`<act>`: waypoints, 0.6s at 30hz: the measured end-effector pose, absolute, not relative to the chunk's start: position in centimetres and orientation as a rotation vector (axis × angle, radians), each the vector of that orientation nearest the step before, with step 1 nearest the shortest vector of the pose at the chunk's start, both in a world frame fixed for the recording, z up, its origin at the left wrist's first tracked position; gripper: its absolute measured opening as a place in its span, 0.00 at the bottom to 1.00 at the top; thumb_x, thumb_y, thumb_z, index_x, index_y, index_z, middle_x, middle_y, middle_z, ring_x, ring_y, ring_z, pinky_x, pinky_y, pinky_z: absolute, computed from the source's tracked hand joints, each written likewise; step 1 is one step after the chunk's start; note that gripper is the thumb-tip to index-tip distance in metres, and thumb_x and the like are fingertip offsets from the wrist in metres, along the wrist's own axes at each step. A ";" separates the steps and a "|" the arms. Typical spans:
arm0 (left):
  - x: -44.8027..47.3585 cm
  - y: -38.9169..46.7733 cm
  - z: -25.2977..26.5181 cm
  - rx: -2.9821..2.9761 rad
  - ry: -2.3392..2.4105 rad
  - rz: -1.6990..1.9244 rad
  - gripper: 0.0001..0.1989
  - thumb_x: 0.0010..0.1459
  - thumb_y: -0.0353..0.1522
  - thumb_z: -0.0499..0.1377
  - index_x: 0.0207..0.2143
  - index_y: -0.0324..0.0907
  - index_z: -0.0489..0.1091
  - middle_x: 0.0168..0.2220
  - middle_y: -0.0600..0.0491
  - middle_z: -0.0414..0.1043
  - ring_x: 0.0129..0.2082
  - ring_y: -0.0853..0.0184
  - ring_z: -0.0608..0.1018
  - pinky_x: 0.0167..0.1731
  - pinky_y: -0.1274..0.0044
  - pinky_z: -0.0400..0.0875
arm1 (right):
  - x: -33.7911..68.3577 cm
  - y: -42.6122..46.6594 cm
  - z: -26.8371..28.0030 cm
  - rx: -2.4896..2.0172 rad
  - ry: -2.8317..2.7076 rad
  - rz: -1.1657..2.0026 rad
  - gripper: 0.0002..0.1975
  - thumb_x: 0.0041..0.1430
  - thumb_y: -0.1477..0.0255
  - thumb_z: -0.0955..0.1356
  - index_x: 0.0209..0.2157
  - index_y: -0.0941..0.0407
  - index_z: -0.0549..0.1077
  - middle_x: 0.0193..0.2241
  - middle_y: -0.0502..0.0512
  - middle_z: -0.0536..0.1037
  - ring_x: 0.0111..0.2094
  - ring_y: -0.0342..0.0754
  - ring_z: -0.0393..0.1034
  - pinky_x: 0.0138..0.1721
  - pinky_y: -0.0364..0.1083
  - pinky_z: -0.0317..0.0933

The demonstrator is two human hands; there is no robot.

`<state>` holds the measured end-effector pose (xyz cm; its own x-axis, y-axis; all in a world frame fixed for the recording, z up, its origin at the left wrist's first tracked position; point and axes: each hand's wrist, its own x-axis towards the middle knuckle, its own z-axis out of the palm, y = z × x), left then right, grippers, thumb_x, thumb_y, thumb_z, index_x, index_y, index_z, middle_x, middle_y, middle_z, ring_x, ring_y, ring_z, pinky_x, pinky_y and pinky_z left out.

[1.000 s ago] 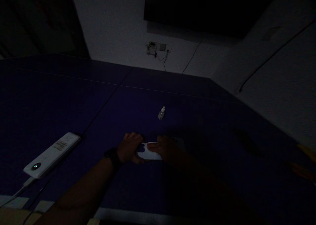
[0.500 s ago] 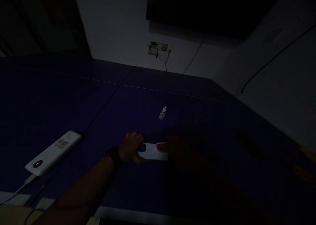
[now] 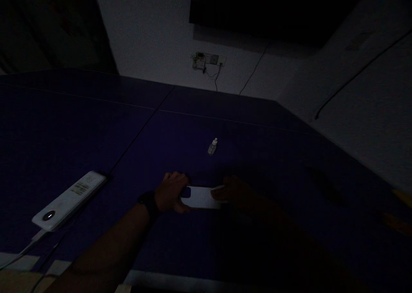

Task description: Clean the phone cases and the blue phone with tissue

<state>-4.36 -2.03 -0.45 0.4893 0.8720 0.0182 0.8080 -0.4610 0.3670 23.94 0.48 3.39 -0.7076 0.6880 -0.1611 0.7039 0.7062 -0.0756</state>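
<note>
A pale phone case (image 3: 201,197) with a dark camera cutout lies flat on the blue table (image 3: 154,147). My left hand (image 3: 172,192), with a dark watch on its wrist, grips the case's left end, thumb at the near edge and fingers at the far edge. Over the right end, my right hand (image 3: 230,189) presses its fingers down on a small white piece (image 3: 217,187), perhaps a cloth or tissue, against the case. Deep shadow hides most of that hand. Beyond the case is a small clear bottle (image 3: 212,148) with a white cap.
At the left, a white power bank (image 3: 71,200) with a lit display has a white cable (image 3: 30,243) plugged in. Wall sockets (image 3: 209,59) with cords sit at the back, below a dark screen (image 3: 267,14). A dim dark object (image 3: 323,185) lies at the right.
My right hand has slid a little to the right along the case with the white piece under its fingers. My left hand keeps its hold.
</note>
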 end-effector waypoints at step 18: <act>-4.2 -2.1 -0.4 2.413 1.432 0.285 0.38 0.33 0.47 0.75 0.44 0.46 0.63 0.45 0.52 0.70 0.46 0.55 0.69 0.43 0.68 0.55 | 23.1 -1.2 2.7 0.855 2.860 0.074 0.10 0.67 0.72 0.66 0.46 0.50 0.77 0.37 0.58 0.76 0.35 0.51 0.66 0.36 0.47 0.55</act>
